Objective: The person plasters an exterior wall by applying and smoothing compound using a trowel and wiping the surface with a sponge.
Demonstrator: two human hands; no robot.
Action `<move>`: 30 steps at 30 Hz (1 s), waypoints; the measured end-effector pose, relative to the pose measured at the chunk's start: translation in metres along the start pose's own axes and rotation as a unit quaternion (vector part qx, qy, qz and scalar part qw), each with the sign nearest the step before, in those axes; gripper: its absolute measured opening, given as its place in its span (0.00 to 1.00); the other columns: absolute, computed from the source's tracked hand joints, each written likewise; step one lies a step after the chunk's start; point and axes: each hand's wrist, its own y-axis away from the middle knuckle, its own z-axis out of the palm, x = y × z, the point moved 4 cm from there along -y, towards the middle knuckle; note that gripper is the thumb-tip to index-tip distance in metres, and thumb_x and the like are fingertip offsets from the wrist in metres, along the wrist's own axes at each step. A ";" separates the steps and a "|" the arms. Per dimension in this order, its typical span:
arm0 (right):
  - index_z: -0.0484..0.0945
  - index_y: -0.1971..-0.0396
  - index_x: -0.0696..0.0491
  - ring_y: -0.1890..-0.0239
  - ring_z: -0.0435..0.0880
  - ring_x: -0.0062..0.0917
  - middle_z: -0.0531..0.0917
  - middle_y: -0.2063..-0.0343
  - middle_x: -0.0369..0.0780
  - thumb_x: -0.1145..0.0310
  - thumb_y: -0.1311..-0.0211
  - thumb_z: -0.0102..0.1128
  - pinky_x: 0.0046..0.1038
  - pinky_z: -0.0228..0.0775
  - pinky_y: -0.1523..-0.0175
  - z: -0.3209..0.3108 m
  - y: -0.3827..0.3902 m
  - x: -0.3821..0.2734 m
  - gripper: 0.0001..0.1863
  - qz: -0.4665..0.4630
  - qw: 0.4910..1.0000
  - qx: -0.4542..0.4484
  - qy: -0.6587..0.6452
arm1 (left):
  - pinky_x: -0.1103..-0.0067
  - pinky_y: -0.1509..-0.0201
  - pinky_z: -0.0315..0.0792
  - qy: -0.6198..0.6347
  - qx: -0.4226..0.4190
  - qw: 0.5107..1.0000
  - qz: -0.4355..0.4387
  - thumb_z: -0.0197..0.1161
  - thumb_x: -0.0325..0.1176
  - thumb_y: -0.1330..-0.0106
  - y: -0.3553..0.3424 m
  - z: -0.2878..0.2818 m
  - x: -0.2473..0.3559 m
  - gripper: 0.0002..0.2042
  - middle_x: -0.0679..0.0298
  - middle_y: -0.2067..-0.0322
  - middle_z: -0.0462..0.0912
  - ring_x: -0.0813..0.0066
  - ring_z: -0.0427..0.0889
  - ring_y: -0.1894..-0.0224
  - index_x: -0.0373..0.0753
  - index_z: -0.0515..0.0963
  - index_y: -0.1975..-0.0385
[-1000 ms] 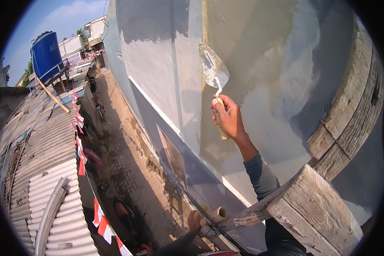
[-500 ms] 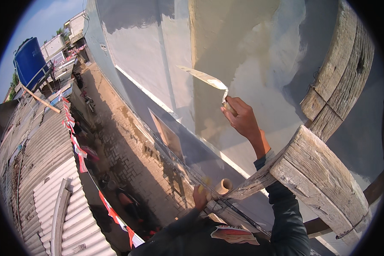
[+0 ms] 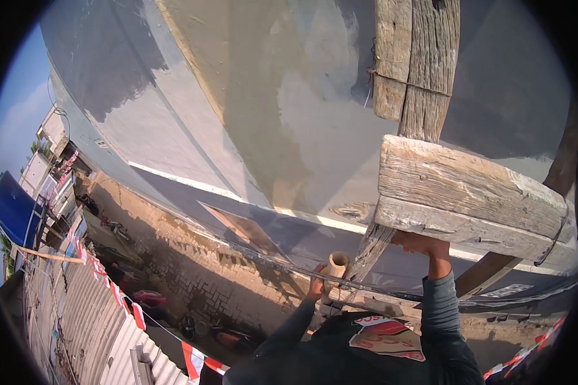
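Observation:
My right hand (image 3: 424, 244) is bent with curled fingers beneath the thick weathered plank (image 3: 469, 192), beside a slanting timber post (image 3: 374, 250); what it holds is hidden, and the trowel cannot be clearly seen. My left hand (image 3: 316, 285) is closed low down, beside an upright beige tube (image 3: 338, 264), on something yellowish that I cannot make out; black cables (image 3: 392, 292) run close by. In front of me stands a painted wall (image 3: 302, 115) with patchy grey, olive and white areas and a white ledge line.
Upright bound timbers (image 3: 424, 70) rise at the right. Below lie a paved alley (image 3: 192, 256) with bikes, a corrugated roof (image 3: 90, 327) and strings of red-and-white bunting (image 3: 192, 356). A blue water tank (image 3: 16, 212) stands at the far left.
My right hand has dropped from the wall to beneath the plank, and the raised trowel has gone from clear sight. The view has turned, with timbers and wall shifted.

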 end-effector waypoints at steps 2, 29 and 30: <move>0.82 0.65 0.58 0.61 0.86 0.40 0.86 0.65 0.51 0.63 0.36 0.50 0.41 0.75 0.51 0.007 0.028 0.002 0.15 0.023 0.992 -0.024 0.121 | 0.72 0.44 0.74 0.080 0.013 0.994 -0.073 0.56 0.29 0.28 -0.004 -0.010 -0.010 0.16 0.59 0.52 0.79 0.68 0.80 0.50 0.33 0.72 0.43; 0.73 0.53 0.60 0.86 0.70 0.18 0.72 0.77 0.38 0.55 0.25 0.49 0.21 0.64 0.84 -0.060 0.257 -0.090 0.20 -0.101 0.771 0.323 -0.540 | 0.72 0.44 0.75 0.252 -0.011 0.934 -0.253 0.55 0.30 0.27 -0.028 -0.013 -0.009 0.16 0.59 0.50 0.78 0.68 0.80 0.49 0.34 0.72 0.43; 0.73 0.53 0.60 0.86 0.70 0.18 0.72 0.77 0.38 0.55 0.25 0.49 0.21 0.64 0.84 -0.051 0.262 -0.088 0.20 -0.099 0.769 0.324 -0.542 | 0.72 0.45 0.75 0.252 -0.011 0.934 -0.254 0.55 0.30 0.27 -0.030 -0.016 -0.007 0.16 0.59 0.50 0.78 0.68 0.80 0.49 0.34 0.72 0.43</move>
